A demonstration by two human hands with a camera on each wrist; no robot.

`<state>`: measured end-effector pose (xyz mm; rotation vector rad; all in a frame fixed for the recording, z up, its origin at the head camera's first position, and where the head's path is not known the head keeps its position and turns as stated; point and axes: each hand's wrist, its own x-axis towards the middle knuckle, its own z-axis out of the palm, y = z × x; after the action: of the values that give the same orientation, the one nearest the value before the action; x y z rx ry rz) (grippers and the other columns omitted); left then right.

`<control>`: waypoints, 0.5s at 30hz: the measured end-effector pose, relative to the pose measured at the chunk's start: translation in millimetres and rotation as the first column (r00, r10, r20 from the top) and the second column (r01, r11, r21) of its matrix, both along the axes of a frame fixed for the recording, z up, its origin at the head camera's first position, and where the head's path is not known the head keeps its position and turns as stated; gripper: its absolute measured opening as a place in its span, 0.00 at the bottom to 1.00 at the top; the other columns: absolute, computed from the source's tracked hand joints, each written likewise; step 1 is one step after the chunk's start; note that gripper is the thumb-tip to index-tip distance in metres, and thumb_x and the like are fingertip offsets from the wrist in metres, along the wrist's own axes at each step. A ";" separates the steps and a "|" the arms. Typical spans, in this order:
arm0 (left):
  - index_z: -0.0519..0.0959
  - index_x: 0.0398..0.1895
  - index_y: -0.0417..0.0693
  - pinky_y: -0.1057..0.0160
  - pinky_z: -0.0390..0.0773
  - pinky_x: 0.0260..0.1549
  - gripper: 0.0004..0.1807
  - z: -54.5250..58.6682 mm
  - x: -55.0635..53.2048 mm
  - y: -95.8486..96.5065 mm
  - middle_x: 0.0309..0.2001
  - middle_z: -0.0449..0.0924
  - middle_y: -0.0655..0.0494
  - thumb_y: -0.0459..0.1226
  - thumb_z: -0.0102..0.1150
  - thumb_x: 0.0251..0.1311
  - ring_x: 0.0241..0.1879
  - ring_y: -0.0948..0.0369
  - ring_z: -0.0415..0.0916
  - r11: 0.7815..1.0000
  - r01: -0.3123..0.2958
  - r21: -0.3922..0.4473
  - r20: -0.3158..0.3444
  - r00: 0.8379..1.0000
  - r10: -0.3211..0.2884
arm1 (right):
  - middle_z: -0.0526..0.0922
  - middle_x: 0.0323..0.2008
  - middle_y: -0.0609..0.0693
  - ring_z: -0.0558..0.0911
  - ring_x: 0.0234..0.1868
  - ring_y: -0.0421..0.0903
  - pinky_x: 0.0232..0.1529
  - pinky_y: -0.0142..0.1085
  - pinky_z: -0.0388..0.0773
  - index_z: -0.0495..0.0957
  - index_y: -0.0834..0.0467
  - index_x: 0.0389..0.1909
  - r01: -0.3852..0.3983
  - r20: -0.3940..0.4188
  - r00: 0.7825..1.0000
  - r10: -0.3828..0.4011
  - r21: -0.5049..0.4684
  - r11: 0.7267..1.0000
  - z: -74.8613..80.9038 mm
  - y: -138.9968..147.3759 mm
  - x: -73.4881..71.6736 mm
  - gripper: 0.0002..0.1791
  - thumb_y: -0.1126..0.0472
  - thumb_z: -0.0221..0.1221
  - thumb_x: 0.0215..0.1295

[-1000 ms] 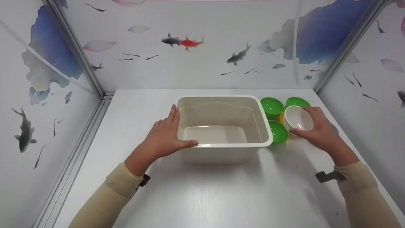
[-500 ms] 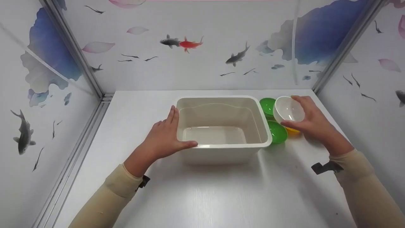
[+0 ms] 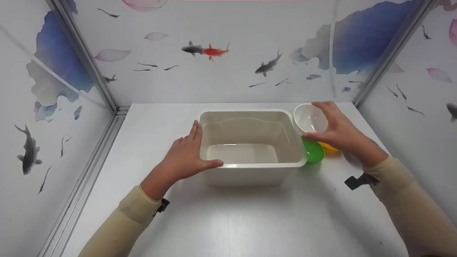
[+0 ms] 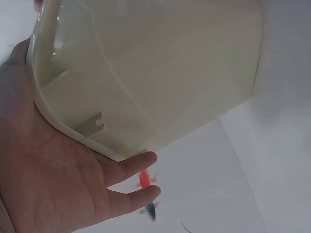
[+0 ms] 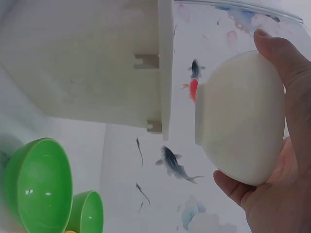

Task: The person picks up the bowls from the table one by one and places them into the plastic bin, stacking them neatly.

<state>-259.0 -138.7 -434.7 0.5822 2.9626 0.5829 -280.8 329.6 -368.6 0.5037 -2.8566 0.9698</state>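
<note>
My right hand (image 3: 341, 128) grips a white bowl (image 3: 309, 117) by its rim, thumb at the near side and fingers at the far side. In the right wrist view the bowl (image 5: 243, 119) is tilted on its side, its foot towards the beige plastic bin (image 5: 97, 73). The bin (image 3: 250, 175) stands upright on the table with nothing inside. My left hand (image 3: 184, 157) rests against its near left corner, thumb along the front rim and fingers straight along the left side. In the left wrist view the palm (image 4: 53, 174) lies at the rim.
A green bowl (image 3: 313, 151) stands right of the bin, with an orange bowl (image 3: 329, 147) partly hidden behind my right hand. The right wrist view shows two green bowls (image 5: 46, 187). White walls with painted fish (image 3: 216, 51) enclose the table (image 3: 221, 221) behind and at both sides.
My right hand has lifted the white bowl from among the other bowls and carried it left and back, close to the bin's right rim. The left hand has stayed in place.
</note>
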 end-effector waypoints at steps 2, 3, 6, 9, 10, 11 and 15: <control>0.36 0.90 0.36 0.37 0.59 0.79 0.84 -0.2 -0.2 0.0 0.91 0.32 0.41 0.87 0.55 0.52 0.86 0.42 0.54 1.000 -0.004 0.003 -0.003 1.000 0.004 | 0.67 0.76 0.62 0.74 0.67 0.67 0.66 0.73 0.73 0.64 0.58 0.84 -0.017 -0.011 1.000 0.017 0.011 1.000 4.0 -4.9 -2.0 0.57 0.45 0.82 0.60; 0.36 0.90 0.36 0.37 0.59 0.79 0.84 -0.2 -0.4 0.0 0.91 0.33 0.41 0.87 0.55 0.52 0.85 0.42 0.55 1.000 -0.006 0.004 -0.005 1.000 0.006 | 0.67 0.76 0.62 0.74 0.66 0.67 0.66 0.72 0.74 0.64 0.58 0.84 -0.025 -0.017 1.000 0.025 0.014 1.000 6.0 -7.2 -3.2 0.57 0.45 0.82 0.60; 0.36 0.90 0.36 0.37 0.60 0.78 0.84 -1.0 -0.2 0.4 0.91 0.34 0.41 0.87 0.55 0.51 0.85 0.42 0.55 1.000 -0.009 0.010 -0.008 1.000 0.009 | 0.68 0.75 0.62 0.75 0.64 0.66 0.65 0.72 0.75 0.64 0.57 0.84 -0.046 -0.033 0.998 0.047 0.023 0.999 9.8 -13.3 -6.4 0.57 0.45 0.83 0.59; 0.36 0.91 0.37 0.37 0.61 0.78 0.84 -0.6 0.0 0.8 0.91 0.34 0.42 0.87 0.55 0.51 0.85 0.42 0.56 1.000 -0.012 0.011 -0.005 1.000 0.012 | 0.68 0.75 0.60 0.75 0.65 0.65 0.66 0.71 0.74 0.64 0.56 0.85 -0.061 -0.035 0.998 0.061 0.023 0.998 12.5 -19.4 -9.5 0.58 0.45 0.84 0.58; 0.36 0.91 0.37 0.37 0.61 0.78 0.84 -0.3 0.0 0.9 0.91 0.34 0.42 0.87 0.55 0.51 0.85 0.42 0.57 1.000 -0.012 0.011 -0.004 1.000 0.012 | 0.68 0.75 0.60 0.75 0.65 0.64 0.67 0.70 0.74 0.64 0.56 0.85 -0.066 -0.036 0.997 0.067 0.024 0.998 13.2 -21.2 -10.5 0.59 0.45 0.84 0.58; 0.36 0.91 0.37 0.37 0.61 0.78 0.83 0.3 0.1 1.1 0.91 0.34 0.42 0.87 0.55 0.51 0.84 0.41 0.57 1.000 -0.012 0.011 -0.002 1.000 0.012 | 0.68 0.75 0.59 0.75 0.66 0.64 0.68 0.70 0.74 0.64 0.56 0.85 -0.071 -0.035 0.997 0.072 0.022 0.997 13.6 -23.0 -11.5 0.59 0.45 0.84 0.57; 0.36 0.91 0.37 0.37 0.61 0.78 0.82 1.4 -0.1 1.2 0.91 0.33 0.42 0.85 0.56 0.53 0.84 0.40 0.57 1.000 -0.008 0.005 0.000 1.000 0.008 | 0.68 0.74 0.60 0.75 0.66 0.64 0.68 0.69 0.73 0.64 0.57 0.85 -0.105 -0.030 0.994 0.105 0.024 0.994 16.6 -30.7 -14.4 0.60 0.45 0.85 0.57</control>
<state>-259.0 -137.5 -433.3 0.5708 2.9653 0.5906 -295.2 298.8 -351.9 0.6712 -2.8416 0.9382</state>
